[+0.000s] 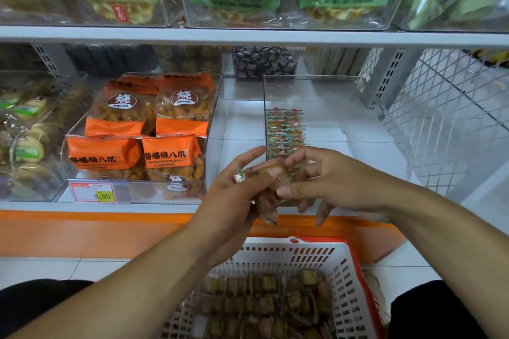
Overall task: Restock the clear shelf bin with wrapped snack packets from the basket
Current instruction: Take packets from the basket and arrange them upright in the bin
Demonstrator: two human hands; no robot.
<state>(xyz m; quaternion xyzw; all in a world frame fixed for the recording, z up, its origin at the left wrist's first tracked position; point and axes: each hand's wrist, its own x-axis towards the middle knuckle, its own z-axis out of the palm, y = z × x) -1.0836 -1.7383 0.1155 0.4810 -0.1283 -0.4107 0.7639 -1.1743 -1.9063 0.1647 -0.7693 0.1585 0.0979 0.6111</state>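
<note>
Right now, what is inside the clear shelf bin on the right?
The clear shelf bin holds one row of wrapped snack packets along its left wall. The right hand hides the row's front end.

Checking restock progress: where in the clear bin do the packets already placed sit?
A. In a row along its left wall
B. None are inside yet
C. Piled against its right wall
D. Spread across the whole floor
A: the packets line the left wall of the bin; the remaining floor shows bare.
</note>
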